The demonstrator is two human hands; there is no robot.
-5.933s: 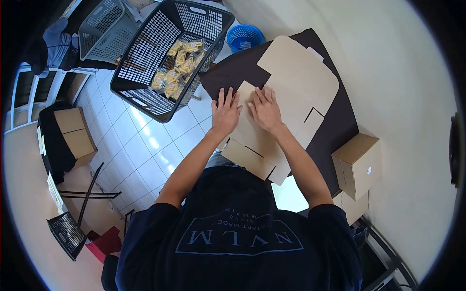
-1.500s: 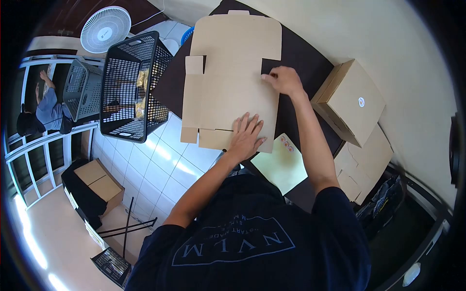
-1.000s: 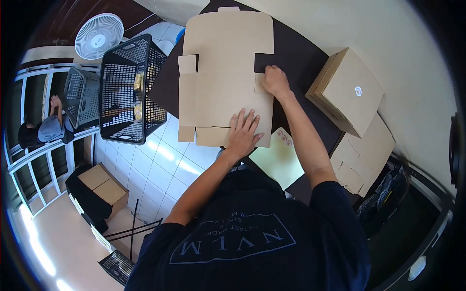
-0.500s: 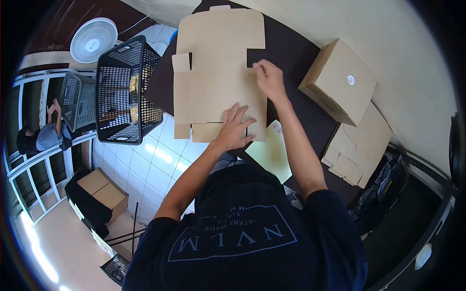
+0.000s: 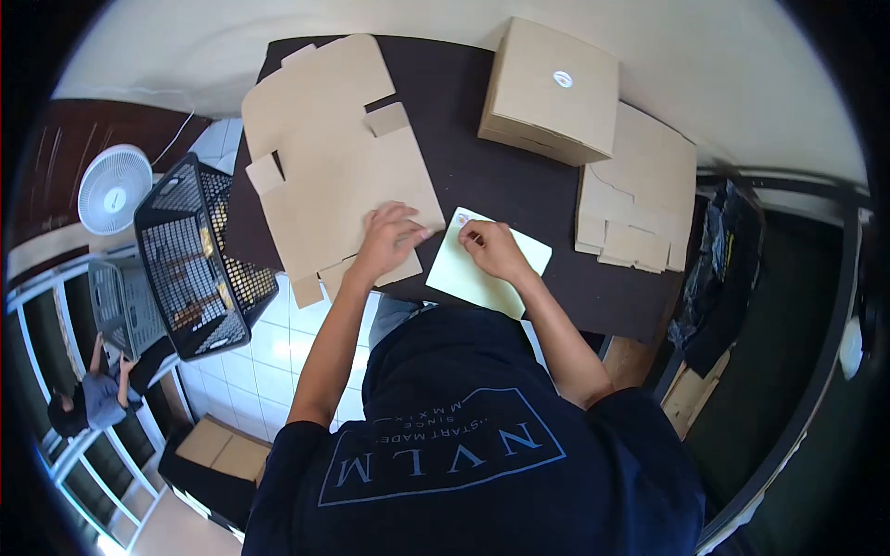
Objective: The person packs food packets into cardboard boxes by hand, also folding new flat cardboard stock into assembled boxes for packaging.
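"What was there on the far left?"

"A white fan (image 5: 115,192), with a person in a greyish top (image 5: 102,389) nearer, beside a grey plastic crate (image 5: 139,306). Just right of those stood a black mesh basket (image 5: 170,239), yellowish contents showing through its side."

"And on the worktop (image 5: 454,120)?"

"On its left part lay a flat cardboard box blank (image 5: 324,157), turned at a slant, its near flaps jutting past the edge. The left hand (image 5: 385,243) rested on its near right part, fingers loose and spread, grasping nothing."

"The right hand (image 5: 496,248)?"

"It was over the pale green sticker sheet (image 5: 464,278), just right of the blank. Thumb and fingertips were drawn together by the small round stickers (image 5: 464,219) at the far left corner. I couldn't tell whether they gripped one."

"Farther right?"

"A closed cardboard box (image 5: 556,111) with a round label (image 5: 563,80) on top stood at the far side, and flattened cardboard (image 5: 649,181) lay just beyond it."
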